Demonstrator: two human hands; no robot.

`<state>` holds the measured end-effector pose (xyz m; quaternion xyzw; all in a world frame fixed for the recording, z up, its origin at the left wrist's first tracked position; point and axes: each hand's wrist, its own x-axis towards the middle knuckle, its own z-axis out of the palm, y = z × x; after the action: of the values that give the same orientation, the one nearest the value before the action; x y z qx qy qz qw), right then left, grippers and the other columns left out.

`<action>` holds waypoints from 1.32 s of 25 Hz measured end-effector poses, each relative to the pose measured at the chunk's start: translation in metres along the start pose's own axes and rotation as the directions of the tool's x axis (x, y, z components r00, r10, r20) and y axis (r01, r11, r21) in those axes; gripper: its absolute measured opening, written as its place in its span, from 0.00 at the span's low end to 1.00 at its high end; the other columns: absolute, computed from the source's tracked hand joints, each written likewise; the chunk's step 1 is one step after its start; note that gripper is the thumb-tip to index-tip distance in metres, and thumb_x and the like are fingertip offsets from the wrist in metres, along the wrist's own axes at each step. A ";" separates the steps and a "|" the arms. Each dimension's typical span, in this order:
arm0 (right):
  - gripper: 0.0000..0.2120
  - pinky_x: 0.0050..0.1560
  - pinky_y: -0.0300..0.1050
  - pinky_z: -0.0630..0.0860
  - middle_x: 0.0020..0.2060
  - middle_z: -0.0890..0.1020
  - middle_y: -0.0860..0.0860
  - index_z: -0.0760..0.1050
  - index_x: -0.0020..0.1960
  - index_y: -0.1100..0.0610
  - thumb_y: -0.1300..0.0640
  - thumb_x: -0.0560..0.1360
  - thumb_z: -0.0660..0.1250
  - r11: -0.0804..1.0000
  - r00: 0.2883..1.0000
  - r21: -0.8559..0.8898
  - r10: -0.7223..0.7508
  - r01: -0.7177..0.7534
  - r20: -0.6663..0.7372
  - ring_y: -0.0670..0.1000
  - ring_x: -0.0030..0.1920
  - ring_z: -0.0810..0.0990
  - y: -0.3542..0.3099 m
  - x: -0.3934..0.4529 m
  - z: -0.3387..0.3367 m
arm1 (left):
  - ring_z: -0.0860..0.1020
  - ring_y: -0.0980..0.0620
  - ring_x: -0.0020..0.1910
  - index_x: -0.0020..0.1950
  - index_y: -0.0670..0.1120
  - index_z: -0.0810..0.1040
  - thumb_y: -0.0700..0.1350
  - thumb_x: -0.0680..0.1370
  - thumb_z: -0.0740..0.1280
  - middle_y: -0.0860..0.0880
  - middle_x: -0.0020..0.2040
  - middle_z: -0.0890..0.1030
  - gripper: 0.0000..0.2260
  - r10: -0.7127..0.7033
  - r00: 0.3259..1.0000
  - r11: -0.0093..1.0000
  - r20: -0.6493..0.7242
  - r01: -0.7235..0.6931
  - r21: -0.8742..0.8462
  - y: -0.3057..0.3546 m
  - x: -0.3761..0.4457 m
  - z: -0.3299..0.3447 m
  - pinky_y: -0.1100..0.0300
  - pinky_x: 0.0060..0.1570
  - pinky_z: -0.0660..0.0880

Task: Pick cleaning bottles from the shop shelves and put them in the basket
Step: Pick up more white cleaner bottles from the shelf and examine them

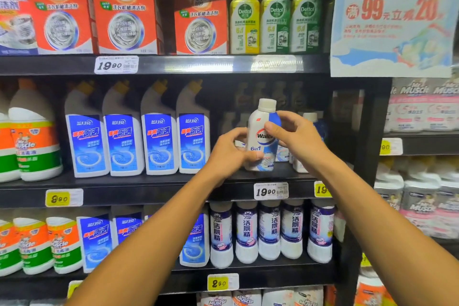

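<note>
Both hands are curled round one white-and-blue cleaning bottle (pixel 262 136), the left hand (pixel 232 150) gripping low on its body and the right hand (pixel 295 134) pinching it near the shoulder, so it stands upright at the front of the middle shelf (pixel 154 187). A neighbouring bottle (pixel 311 131) sits just behind the right hand (a careless pull could knock it over). The basket is not in view, so the carry will likely be made half blind.
</note>
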<state>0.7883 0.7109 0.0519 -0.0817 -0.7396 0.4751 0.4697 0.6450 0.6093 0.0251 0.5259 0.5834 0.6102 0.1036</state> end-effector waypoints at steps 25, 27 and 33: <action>0.12 0.55 0.48 0.81 0.53 0.84 0.49 0.80 0.60 0.57 0.62 0.77 0.69 0.918 0.932 -0.395 -0.162 0.022 -0.324 0.44 0.52 0.82 0.042 0.014 -0.062 | 0.84 0.49 0.50 0.60 0.45 0.78 0.40 0.70 0.78 0.49 0.51 0.85 0.20 -0.140 0.989 0.971 -0.048 0.147 0.187 -0.046 0.048 0.064 0.44 0.55 0.80; 0.11 0.55 0.49 0.80 0.52 0.83 0.49 0.79 0.59 0.57 0.62 0.77 0.70 0.890 0.921 -0.455 -0.188 0.013 -0.340 0.47 0.52 0.81 0.042 0.012 -0.077 | 0.84 0.51 0.48 0.62 0.46 0.76 0.42 0.70 0.78 0.52 0.51 0.84 0.22 -0.102 0.994 0.963 -0.033 0.107 0.246 -0.045 0.047 0.065 0.46 0.55 0.80; 0.22 0.57 0.43 0.76 0.62 0.77 0.50 0.69 0.69 0.57 0.57 0.77 0.71 0.913 0.943 -0.396 -0.043 -0.096 -0.329 0.49 0.60 0.76 0.063 0.007 -0.090 | 0.79 0.62 0.47 0.64 0.50 0.74 0.42 0.74 0.75 0.54 0.54 0.80 0.20 0.040 0.982 0.986 -0.182 -0.009 0.168 -0.038 0.026 0.058 0.61 0.49 0.79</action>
<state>0.8336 0.8044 0.0168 -0.2662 -0.7317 0.2968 0.5529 0.6595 0.6749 -0.0055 0.4809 0.6329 0.6067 -0.0029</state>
